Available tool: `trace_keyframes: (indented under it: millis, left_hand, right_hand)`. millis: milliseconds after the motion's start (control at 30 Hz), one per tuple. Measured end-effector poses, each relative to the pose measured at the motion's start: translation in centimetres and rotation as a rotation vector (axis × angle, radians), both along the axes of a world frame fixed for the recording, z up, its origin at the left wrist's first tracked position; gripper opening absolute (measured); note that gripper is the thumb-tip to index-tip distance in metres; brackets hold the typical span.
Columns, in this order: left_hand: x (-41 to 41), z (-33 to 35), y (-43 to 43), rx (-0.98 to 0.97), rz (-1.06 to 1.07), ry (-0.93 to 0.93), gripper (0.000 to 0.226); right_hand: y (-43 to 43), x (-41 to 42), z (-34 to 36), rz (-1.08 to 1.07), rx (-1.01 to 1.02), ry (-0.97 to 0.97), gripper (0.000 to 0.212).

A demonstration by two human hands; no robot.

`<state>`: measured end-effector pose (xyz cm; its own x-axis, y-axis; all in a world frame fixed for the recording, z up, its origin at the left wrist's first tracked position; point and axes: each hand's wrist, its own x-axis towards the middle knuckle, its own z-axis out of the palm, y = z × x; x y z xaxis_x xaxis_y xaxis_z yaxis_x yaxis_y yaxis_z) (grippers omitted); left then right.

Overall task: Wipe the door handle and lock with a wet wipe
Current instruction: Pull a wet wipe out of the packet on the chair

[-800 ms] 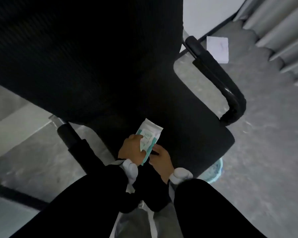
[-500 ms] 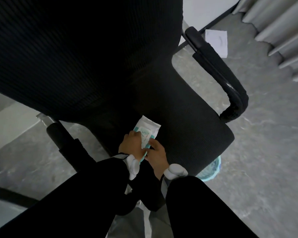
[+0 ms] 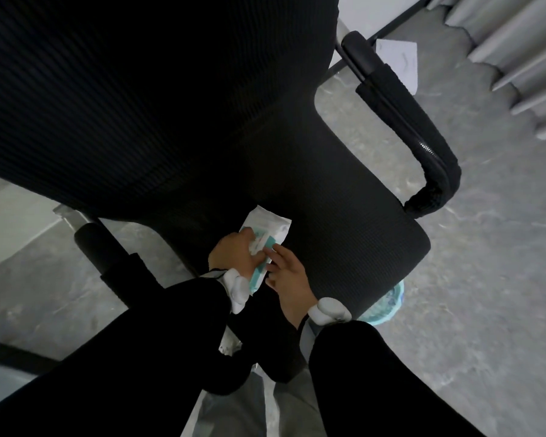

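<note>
A white and teal pack of wet wipes (image 3: pixel 267 230) lies on the black seat of an office chair (image 3: pixel 344 222), near the backrest. My left hand (image 3: pixel 234 255) rests on the pack's near end and grips it, fingers curled over its top. My right hand (image 3: pixel 289 274) touches the pack's near right edge with its fingertips, fingers slightly spread. The flap area of the pack is hidden under my fingers. No door handle or lock is in view.
The chair's tall mesh backrest (image 3: pixel 139 89) fills the upper left. Its right armrest (image 3: pixel 404 121) curves over the grey floor (image 3: pixel 486 279). A white paper sheet (image 3: pixel 401 59) lies on the floor at the back. A teal bin (image 3: pixel 386 307) shows under the seat's edge. Pleated curtains (image 3: pixel 524 52) hang at the upper right.
My right hand's fingers have moved up onto the pack's near right edge and spread a little. My left hand stays on the pack. The view has tilted slightly.
</note>
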<state>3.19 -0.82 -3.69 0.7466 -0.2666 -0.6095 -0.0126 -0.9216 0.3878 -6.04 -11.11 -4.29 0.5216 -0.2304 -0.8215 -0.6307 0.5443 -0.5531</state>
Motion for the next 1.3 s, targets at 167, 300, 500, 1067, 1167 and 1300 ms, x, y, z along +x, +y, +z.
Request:
trace_keyframes:
  millis: [167,300,500,1067,1167,1300]
  left_hand:
    - [-0.1,-0.2,0.4,-0.049,0.073,0.053,0.047]
    - [0.2,-0.3,0.6,-0.109,0.204,0.066,0.025]
    - [1.6,-0.5,1.9,-0.191,0.372,0.083,0.018]
    - [1.8,-0.5,3.2,-0.322,0.444,0.143,0.032]
    - [1.8,-0.3,3.2,-0.326,0.467,0.142,0.032]
    - [2.0,0.0,3.0,-0.32,0.468,0.144,0.031]
  right_hand:
    - [1.0,0.8,-0.5,0.114,-0.131,0.033,0.047]
    - [0.8,1.4,-0.1,0.396,-0.429,0.069,0.042]
    - [0.3,2.1,-0.3,0.616,-0.667,0.202,0.048]
    - [0.8,3.7,-1.5,0.761,-0.988,0.245,0.044]
    - [0.8,3.7,-2.3,0.639,-0.883,0.162,0.035]
    - [0.4,3.9,-2.6,0.577,-0.812,0.136,0.013]
